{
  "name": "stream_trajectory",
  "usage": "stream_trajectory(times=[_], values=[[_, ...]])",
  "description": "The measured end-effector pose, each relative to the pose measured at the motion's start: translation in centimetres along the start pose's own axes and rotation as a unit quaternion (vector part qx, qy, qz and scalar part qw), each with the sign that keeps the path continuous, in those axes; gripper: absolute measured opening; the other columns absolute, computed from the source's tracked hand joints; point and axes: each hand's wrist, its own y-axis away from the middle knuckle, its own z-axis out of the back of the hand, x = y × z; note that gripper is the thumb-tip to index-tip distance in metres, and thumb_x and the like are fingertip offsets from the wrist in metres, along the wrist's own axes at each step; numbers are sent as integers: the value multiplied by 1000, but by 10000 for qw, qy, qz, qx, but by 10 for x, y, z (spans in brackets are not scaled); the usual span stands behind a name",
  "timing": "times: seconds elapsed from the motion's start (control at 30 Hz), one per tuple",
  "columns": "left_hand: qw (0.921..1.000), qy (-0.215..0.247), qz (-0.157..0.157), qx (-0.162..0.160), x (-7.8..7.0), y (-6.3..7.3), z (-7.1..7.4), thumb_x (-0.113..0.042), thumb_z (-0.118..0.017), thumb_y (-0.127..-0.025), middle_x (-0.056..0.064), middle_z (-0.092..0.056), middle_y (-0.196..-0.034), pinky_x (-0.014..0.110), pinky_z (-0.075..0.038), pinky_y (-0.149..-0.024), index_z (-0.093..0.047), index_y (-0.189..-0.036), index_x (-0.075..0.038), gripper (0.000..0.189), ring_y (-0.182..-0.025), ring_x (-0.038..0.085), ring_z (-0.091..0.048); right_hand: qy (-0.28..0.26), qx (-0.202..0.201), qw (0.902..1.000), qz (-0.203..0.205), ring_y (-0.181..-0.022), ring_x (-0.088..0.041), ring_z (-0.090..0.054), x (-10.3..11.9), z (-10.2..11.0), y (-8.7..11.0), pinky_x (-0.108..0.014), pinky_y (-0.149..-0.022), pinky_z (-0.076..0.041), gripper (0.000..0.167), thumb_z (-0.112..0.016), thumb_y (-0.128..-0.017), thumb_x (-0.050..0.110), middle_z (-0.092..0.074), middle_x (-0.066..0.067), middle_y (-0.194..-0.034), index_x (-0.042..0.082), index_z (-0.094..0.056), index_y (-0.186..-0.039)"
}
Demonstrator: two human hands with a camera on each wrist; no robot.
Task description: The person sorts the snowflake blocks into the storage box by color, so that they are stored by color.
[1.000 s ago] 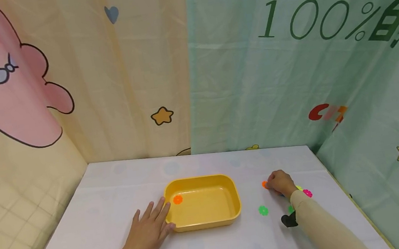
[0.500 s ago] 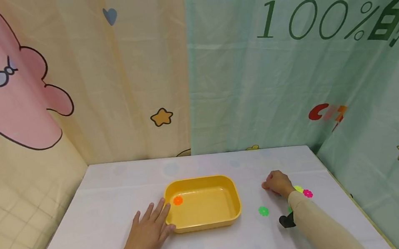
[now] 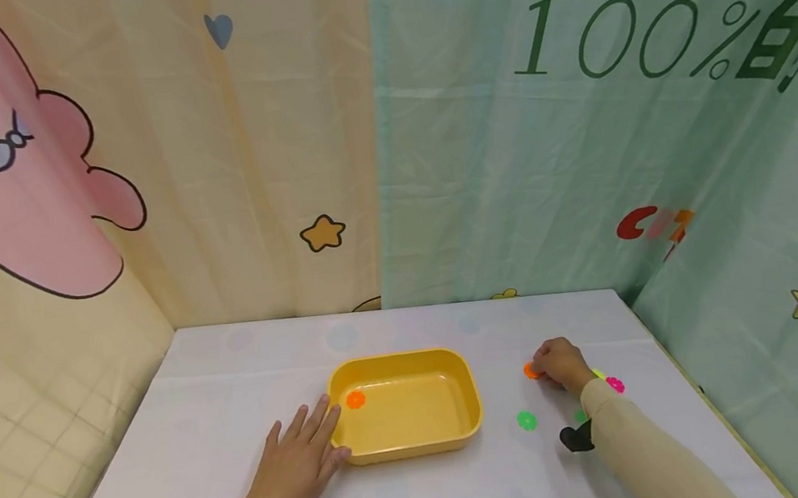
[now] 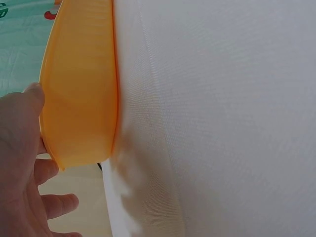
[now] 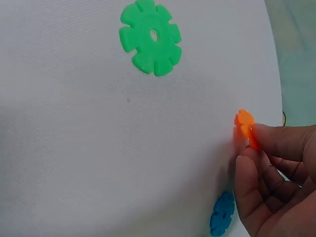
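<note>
In the head view, my left hand [image 3: 295, 463] lies with straight, spread fingers against the left side of a yellow plastic tray [image 3: 418, 451]. The left wrist view has the thumb and fingertips touching the rim of this tray [image 4: 81, 89]. My right hand [image 3: 562, 364] pinches an orange flower-shaped plastic disc [image 5: 245, 123] between thumb and fingertips, close over the white table. Just beneath that hand, a blue notched disc [image 5: 222, 214] lies on the cloth. Another orange disc [image 3: 355, 400] is inside the tray, near its left end.
A green notched disc [image 3: 527, 421] lies between tray and right arm. Beyond the right wrist are a pink disc [image 3: 616, 384] and a partly covered yellow one [image 3: 599, 373]. Another green disc [image 3: 581, 417] peeks out by the sleeve, near a black strap piece [image 3: 577, 437]. Printed curtains border the table.
The orange disc at my right fingertips, hidden half a second ago, shows again as the hand shifts slightly. My left hand and the tray stay in place.
</note>
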Motion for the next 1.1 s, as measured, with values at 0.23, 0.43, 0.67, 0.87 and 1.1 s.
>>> stream_trajectory(times=[0.23, 0.43, 0.67, 0.87, 1.1], values=[[10000, 69, -11, -18, 0, 0, 2, -56, -52, -102, 7, -37, -163, 71, -33, -108, -48, -153, -13, 67, -143, 41, -44, -306, -44, 9994, -151, -66, -18, -60, 4, 8, 2, -27, -59, -55, 10, -67, -92, 2, -65, -10, -82, -6, -66, -98], [9999, 97, 36, 30, -1, 1, 4, -56, -53, -102, 8, -37, -163, 71, -32, -109, -47, -154, -13, 68, -143, 41, -43, -575, -65, 9980, -257, -77, -21, -62, 12, 12, 1, -29, -67, -58, 18, -68, -95, 6, -68, -13, -95, -6, -67, -109], [9999, 151, 32, 51, -2, 2, 3, -57, -52, -102, 8, -36, -164, 71, -33, -109, -47, -154, -13, 68, -143, 41, -43, -1111, -71, 9937, -99, -76, -20, -66, 24, 15, 4, -29, -71, -60, 24, -68, -95, 3, -70, -18, -101, -10, -65, -115], [9999, 133, 32, 77, -2, 1, 3, -59, -49, -102, 7, -35, -164, 71, -32, -109, -47, -154, -13, 69, -144, 41, -42, -1500, -50, 9887, -31, -73, -15, -68, 39, 16, 8, -24, -69, -60, 28, -68, -97, 7, -71, -17, -101, -10, -64, -120], [9999, 92, 32, 104, -2, 1, 3, -58, -49, -102, 6, -34, -165, 70, -32, -110, -46, -155, -14, 69, -145, 40, -41, -1750, 97, 9843, 225, -72, -13, -68, 61, 11, 16, -24, -68, -60, 31, -69, -98, 10, -72, -13, -95, -10, -64, -121]])
